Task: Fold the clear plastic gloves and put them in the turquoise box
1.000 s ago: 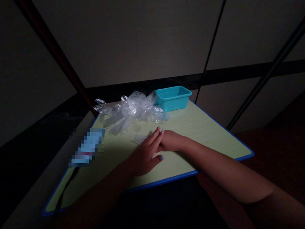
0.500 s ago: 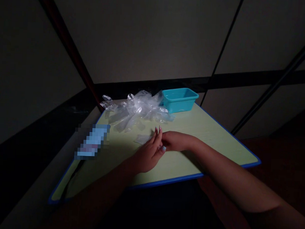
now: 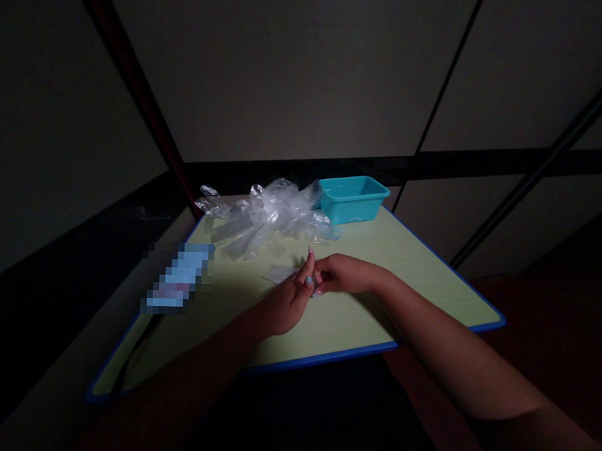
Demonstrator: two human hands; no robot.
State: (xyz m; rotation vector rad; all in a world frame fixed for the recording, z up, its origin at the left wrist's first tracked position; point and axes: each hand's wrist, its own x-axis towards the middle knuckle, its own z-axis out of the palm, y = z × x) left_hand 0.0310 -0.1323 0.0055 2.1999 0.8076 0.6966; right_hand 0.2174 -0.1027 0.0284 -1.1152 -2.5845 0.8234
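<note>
My left hand point(image 3: 286, 306) stands on its edge over the table, its visible fingers stretched forward and its thumb raised beside them. A flat, clear plastic glove point(image 3: 278, 274) lies partly under it, sticking out on the left. My right hand point(image 3: 346, 274) meets the left one from the right, its fingers bent and pressed together at the left palm. What they pinch is mostly hidden, but it appears to be the glove's near end. Behind both hands rises a loose pile of clear disposable gloves point(image 3: 276, 215).
A turquoise plastic basket point(image 3: 358, 204) stands at the table's back edge, right of the pile. On the left lies a pixelated blue object point(image 3: 180, 280) with a dark strap point(image 3: 133, 354). The pale green table point(image 3: 417, 282) has a blue rim, with dark panelled cabinets behind.
My left hand has turned slightly, bringing its thumb up closer to the fingers. The right fingertips have shifted and show more against the left palm. The view has moved slightly.
</note>
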